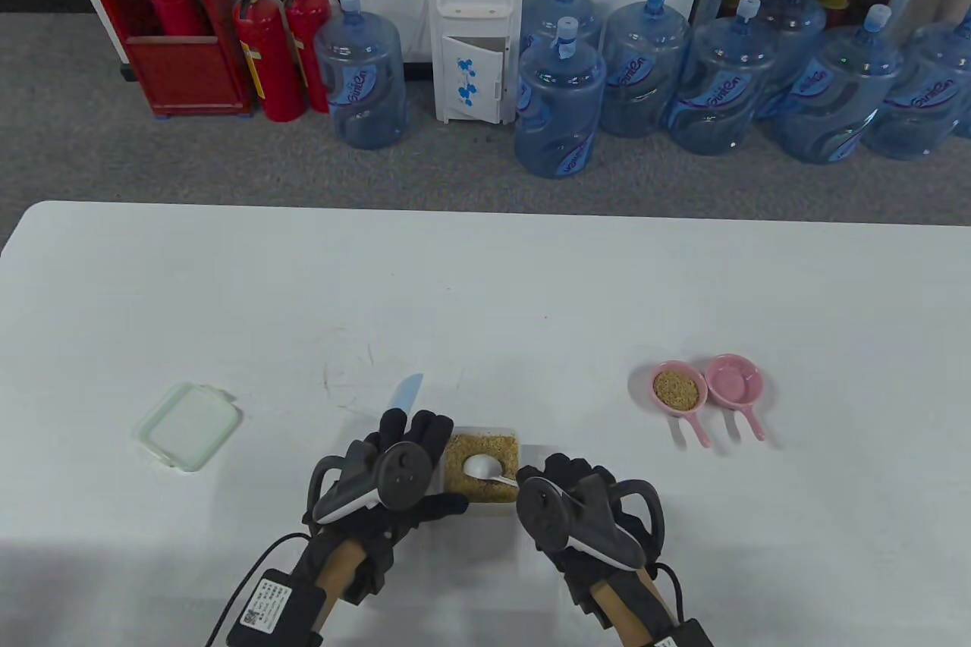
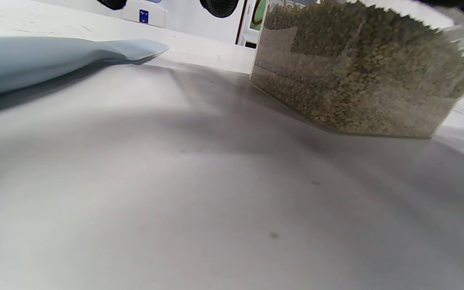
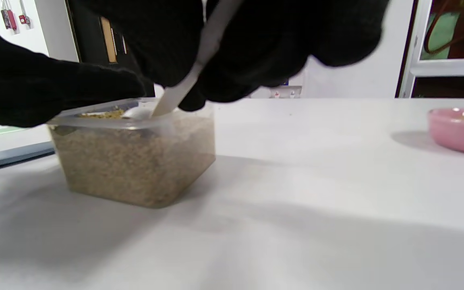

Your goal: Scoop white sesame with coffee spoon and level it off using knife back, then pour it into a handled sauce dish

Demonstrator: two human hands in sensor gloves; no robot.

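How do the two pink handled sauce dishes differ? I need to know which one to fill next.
The left sauce dish holds a layer of sesame; the right sauce dish shows only its bare pink inside. The left one sits nearer the sesame container; the right one lies farther from it. Both are pink, round, upright, side by side, with handles pointing toward the person.

The clear plastic tub (image 3: pixel 135 161) holds grainy sesame (image 1: pixel 480 478); the spoon (image 1: pixel 481 466) looks glossy, perhaps metal; the table (image 1: pixel 485 298) is matt.
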